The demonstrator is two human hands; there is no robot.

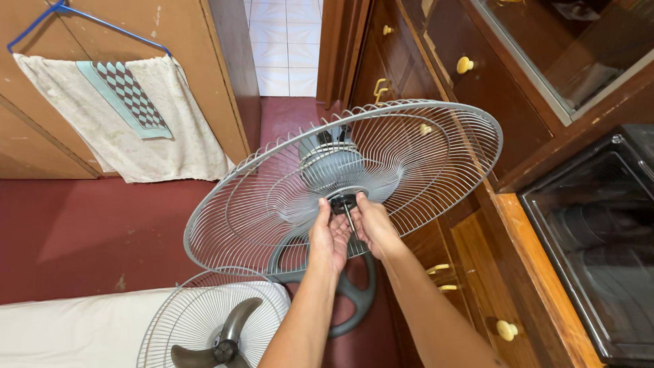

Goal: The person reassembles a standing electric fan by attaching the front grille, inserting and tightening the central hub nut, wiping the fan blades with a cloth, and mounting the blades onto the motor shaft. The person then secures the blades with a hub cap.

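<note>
Hands: left hand [329,235] and right hand [372,226] pinching black hub nut [343,201] at rear grille [340,184] centre, shaft [349,221] between; unscrewing step, calling for steady turning

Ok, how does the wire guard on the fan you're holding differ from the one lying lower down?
The mounted guard sits on the fan stand, tilted up, with both hands, left hand and right hand, at its black hub; no blades show on it. The loose guard lies on a white surface, untouched, with dark blades showing at it. It looks smaller in view. Both are round, grey wire.
</note>
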